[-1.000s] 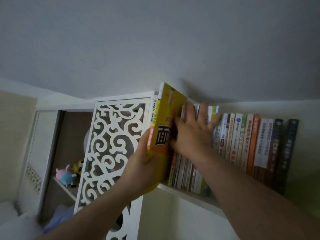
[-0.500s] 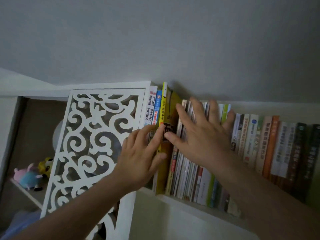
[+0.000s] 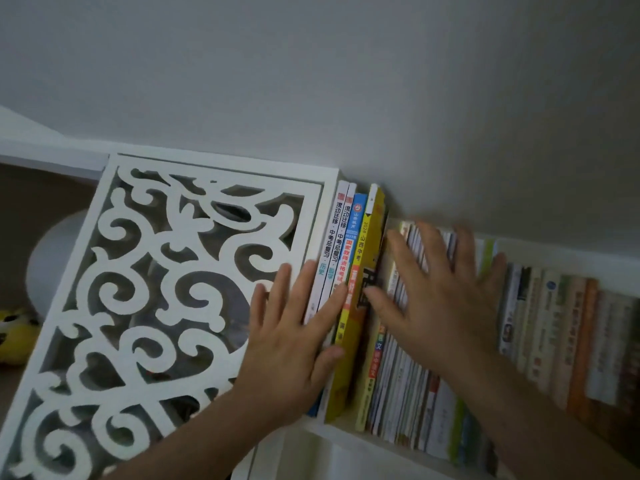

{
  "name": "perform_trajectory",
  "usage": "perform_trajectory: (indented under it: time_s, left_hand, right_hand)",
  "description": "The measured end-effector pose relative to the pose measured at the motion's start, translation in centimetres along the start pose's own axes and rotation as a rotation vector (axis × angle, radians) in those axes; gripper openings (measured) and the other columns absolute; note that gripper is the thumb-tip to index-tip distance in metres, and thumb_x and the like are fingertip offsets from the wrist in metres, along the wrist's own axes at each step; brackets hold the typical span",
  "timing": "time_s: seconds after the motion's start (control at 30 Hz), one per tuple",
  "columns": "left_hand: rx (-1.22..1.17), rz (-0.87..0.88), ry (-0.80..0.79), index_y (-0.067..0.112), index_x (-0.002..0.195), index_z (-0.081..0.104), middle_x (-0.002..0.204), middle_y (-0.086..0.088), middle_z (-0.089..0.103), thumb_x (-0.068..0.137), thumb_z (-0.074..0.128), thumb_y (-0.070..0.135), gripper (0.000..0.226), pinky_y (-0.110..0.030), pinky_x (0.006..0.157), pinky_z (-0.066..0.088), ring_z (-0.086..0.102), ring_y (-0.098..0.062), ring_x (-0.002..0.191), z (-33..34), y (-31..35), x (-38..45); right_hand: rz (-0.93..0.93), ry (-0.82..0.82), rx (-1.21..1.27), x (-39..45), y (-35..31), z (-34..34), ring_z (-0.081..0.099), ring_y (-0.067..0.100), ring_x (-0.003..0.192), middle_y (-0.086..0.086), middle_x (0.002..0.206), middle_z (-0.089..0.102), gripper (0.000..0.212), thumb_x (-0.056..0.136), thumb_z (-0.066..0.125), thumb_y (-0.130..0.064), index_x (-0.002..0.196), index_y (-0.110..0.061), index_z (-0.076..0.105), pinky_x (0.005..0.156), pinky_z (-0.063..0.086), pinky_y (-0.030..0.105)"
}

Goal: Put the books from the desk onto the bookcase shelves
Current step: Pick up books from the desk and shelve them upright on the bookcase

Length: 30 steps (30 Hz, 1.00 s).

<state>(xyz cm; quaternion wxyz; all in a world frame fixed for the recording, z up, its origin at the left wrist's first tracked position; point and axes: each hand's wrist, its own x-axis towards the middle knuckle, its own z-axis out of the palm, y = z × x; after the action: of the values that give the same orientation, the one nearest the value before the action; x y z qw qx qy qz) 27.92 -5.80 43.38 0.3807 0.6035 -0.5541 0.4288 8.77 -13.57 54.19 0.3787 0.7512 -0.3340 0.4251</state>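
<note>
A yellow book (image 3: 367, 244) stands upright on the white bookcase shelf (image 3: 349, 432), between a blue-spined book (image 3: 353, 237) and a row of thin books. My left hand (image 3: 294, 344) lies flat with fingers spread against the spines of two white books (image 3: 334, 233) and the blue one. My right hand (image 3: 433, 299) presses flat on the thin books (image 3: 408, 386) right of the yellow book, thumb touching its dark cover edge. Neither hand grips anything.
A white carved scrollwork panel (image 3: 166, 289) closes the bookcase side left of the books. A yellow plush toy (image 3: 14, 334) sits on a lower shelf at far left. More books (image 3: 561, 337) fill the shelf to the right. The grey ceiling is close above.
The yellow book has gone from tilted in my left hand to upright in the row. My left hand released it and flattened on the spines. The view moved closer.
</note>
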Motion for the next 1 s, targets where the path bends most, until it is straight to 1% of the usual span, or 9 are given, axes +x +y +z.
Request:
perform_trajectory:
  time_s: [0.3, 0.43, 0.57, 0.67, 0.73, 0.8, 0.87, 0.9, 1.0]
  left_hand:
    - [-0.087, 0.069, 0.083, 0.036, 0.166, 0.023, 0.176, -0.007, 0.011, 0.107, 0.015, 0.063, 0.065, -0.071, 0.121, 0.019, 0.003, -0.039, 0.162, 0.7, -0.9, -0.2]
    - [-0.072, 0.077, 0.048, 0.035, 0.167, 0.018, 0.176, -0.009, 0.009, 0.104, 0.016, 0.069, 0.071, -0.07, 0.122, 0.016, 0.002, -0.041, 0.161, 0.5, -1.3, -0.1]
    - [-0.002, 0.183, -0.014, 0.036, 0.165, 0.024, 0.172, -0.016, 0.021, 0.099, 0.033, 0.075, 0.077, -0.065, 0.118, 0.03, 0.028, -0.046, 0.152, -1.6, -2.9, 0.1]
    - [0.152, 0.462, -0.096, 0.037, 0.16, 0.029, 0.158, -0.018, 0.039, 0.094, 0.041, 0.069, 0.075, -0.054, 0.102, 0.05, 0.048, -0.036, 0.13, -5.5, -6.1, 2.9]
    - [0.255, 0.704, -0.18, 0.041, 0.159, 0.026, 0.151, -0.012, 0.04, 0.092, 0.039, 0.063, 0.072, -0.043, 0.093, 0.056, 0.052, -0.026, 0.123, -8.5, -7.6, 5.7]
    - [0.358, 0.882, -0.379, 0.051, 0.161, 0.012, 0.156, 0.0, 0.03, 0.096, 0.043, 0.061, 0.072, -0.023, 0.096, 0.05, 0.047, -0.012, 0.126, -10.3, -8.1, 9.2]
    - [0.226, 0.867, -0.491, 0.051, 0.161, 0.017, 0.156, 0.01, 0.036, 0.099, 0.046, 0.059, 0.069, -0.006, 0.096, 0.037, 0.044, -0.001, 0.126, -12.0, -7.4, 12.1]
    - [0.165, 0.869, -0.428, 0.043, 0.161, 0.03, 0.151, 0.006, 0.046, 0.1, 0.045, 0.058, 0.065, -0.011, 0.099, 0.038, 0.049, -0.006, 0.127, -12.7, -7.1, 13.6]
    - [0.087, 0.807, -0.061, 0.016, 0.152, 0.05, 0.138, -0.016, 0.059, 0.093, 0.042, 0.062, 0.075, -0.049, 0.101, 0.053, 0.058, -0.034, 0.121, -12.2, -6.5, 17.2]
  right_hand:
    - [0.046, 0.056, -0.031, 0.1, -0.5, 0.8, 0.015, 0.043, 0.157, 0.002, 0.17, 0.024, 0.057, 0.093, 0.04, -0.062, 0.144, -0.039, 0.047, 0.113, 0.019, 0.082]
    - [0.054, 0.066, -0.056, 0.1, -0.5, 0.8, 0.014, 0.042, 0.157, 0.002, 0.17, 0.021, 0.052, 0.093, 0.042, -0.061, 0.14, -0.04, 0.047, 0.114, 0.019, 0.082]
    - [0.064, 0.064, -0.056, 0.0, -0.7, 0.8, 0.012, 0.041, 0.158, 0.0, 0.171, 0.018, 0.052, 0.093, 0.04, -0.062, 0.139, -0.038, 0.049, 0.115, 0.017, 0.08]
    - [0.055, 0.066, -0.056, -0.1, -0.7, 0.9, 0.011, 0.041, 0.158, 0.001, 0.172, 0.016, 0.055, 0.094, 0.037, -0.064, 0.14, -0.037, 0.049, 0.115, 0.016, 0.08]
    - [0.031, 0.073, -0.071, 0.0, -0.7, 1.0, 0.012, 0.042, 0.158, 0.003, 0.172, 0.017, 0.057, 0.095, 0.035, -0.066, 0.143, -0.036, 0.049, 0.114, 0.018, 0.08]
    - [0.019, 0.081, -0.092, 0.1, -0.5, 1.0, 0.015, 0.045, 0.157, 0.005, 0.172, 0.019, 0.059, 0.097, 0.034, -0.068, 0.144, -0.035, 0.048, 0.111, 0.022, 0.08]
    - [0.018, 0.08, -0.107, 0.0, -0.5, 1.0, 0.015, 0.046, 0.157, 0.006, 0.172, 0.019, 0.06, 0.098, 0.034, -0.07, 0.146, -0.036, 0.046, 0.11, 0.023, 0.081]
    - [0.02, 0.077, -0.103, -0.1, -0.5, 1.1, 0.014, 0.046, 0.157, 0.006, 0.173, 0.018, 0.059, 0.097, 0.036, -0.07, 0.146, -0.037, 0.046, 0.111, 0.022, 0.081]
    - [0.026, 0.083, -0.097, -0.2, -0.4, 1.1, 0.012, 0.046, 0.158, 0.006, 0.173, 0.017, 0.059, 0.096, 0.04, -0.07, 0.146, -0.039, 0.046, 0.112, 0.02, 0.082]
